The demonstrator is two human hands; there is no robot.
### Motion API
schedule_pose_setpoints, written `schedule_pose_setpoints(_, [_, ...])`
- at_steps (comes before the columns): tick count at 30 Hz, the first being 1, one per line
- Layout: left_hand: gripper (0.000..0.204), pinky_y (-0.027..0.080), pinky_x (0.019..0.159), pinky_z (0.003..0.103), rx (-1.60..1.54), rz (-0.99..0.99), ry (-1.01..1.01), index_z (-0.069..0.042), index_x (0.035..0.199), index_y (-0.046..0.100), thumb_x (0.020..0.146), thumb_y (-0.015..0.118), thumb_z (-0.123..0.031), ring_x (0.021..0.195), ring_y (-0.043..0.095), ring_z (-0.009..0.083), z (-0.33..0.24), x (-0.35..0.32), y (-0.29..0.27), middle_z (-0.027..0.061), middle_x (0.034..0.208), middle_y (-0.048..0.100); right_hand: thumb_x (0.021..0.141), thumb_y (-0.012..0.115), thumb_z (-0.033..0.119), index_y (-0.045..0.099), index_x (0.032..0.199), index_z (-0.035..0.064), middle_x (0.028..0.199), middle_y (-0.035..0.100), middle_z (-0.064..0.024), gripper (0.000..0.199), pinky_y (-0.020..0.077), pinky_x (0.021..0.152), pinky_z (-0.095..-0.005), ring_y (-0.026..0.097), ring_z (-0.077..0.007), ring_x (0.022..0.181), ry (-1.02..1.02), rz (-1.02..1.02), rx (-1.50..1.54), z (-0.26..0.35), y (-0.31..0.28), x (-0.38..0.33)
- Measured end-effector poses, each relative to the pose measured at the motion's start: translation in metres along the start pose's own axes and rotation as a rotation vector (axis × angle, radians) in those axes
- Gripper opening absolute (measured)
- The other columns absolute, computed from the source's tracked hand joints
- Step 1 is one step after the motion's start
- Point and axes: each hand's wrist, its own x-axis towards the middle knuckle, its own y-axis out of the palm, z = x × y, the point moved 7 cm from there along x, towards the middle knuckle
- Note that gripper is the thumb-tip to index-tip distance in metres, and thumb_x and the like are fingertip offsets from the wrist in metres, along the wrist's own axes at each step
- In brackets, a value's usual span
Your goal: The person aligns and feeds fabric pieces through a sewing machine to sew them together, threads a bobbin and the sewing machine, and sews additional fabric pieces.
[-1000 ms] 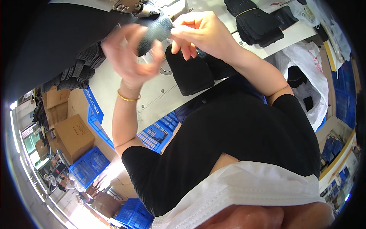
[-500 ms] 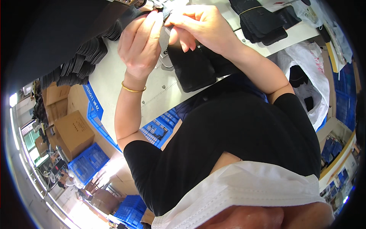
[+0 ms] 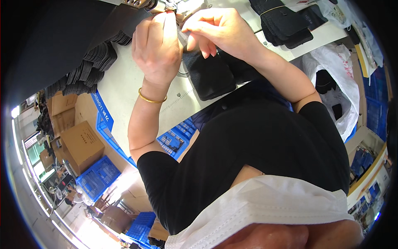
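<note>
At the top, my left hand (image 3: 157, 47) reaches up to the metal presser area of a sewing machine (image 3: 159, 6). Its fingers are pressed together, and whatever lies under their tips is hidden. My right hand (image 3: 224, 31) is just to the right, thumb and forefinger pinched, other fingers curled below. What that pinch holds, if anything, is too small to make out. Below the right hand, black fabric pieces (image 3: 209, 76) lie on the white machine table (image 3: 166, 112), reaching its front edge.
Stacks of dark fabric pieces (image 3: 93, 62) line the table's left side. A banded black bundle (image 3: 280, 23) lies at the back right. A white plastic bag (image 3: 348, 91) with black pieces hangs open at the right. Blue crates (image 3: 97, 176) and a cardboard box (image 3: 81, 145) stand at the left.
My left hand has shifted a little to the right and turned, closing in toward the right hand. Dark fabric that showed by its fingertips is now hidden. My right hand has barely moved.
</note>
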Motion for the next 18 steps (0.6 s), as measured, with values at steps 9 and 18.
schedule_pose_setpoints(9, [0.022, 0.055, 0.082, 0.031, -0.539, 0.005, -0.404, 0.0, 0.101, 0.074, 0.08, 0.073, 0.005, 0.091, 0.07, 0.0242, 0.037, -0.013, 0.009, 0.0153, 0.104, 0.071, 0.098, 0.059, 0.016, 0.07, 0.103, 0.0013, 0.078, 0.07, -0.0055, 0.019, 0.0463, 0.05, -0.021, 0.062, -0.0084, 0.058, 0.007, 0.001, -0.074, -0.004, -0.004, -0.004])
schedule_pose_setpoints(18, [0.036, 0.052, 0.075, 0.033, -0.382, 0.039, -0.122, 0.0, 0.099, 0.072, 0.065, 0.069, 0.009, 0.082, 0.064, 0.0243, 0.025, -0.003, -0.008, 0.0085, 0.095, 0.069, 0.095, 0.064, 0.018, 0.069, 0.107, 0.0002, 0.085, 0.072, -0.0052, 0.022, 0.052, 0.06, -0.0214, 0.069, -0.0106, 0.072, -0.033, 0.001, -0.114, 0.0, 0.006, -0.004])
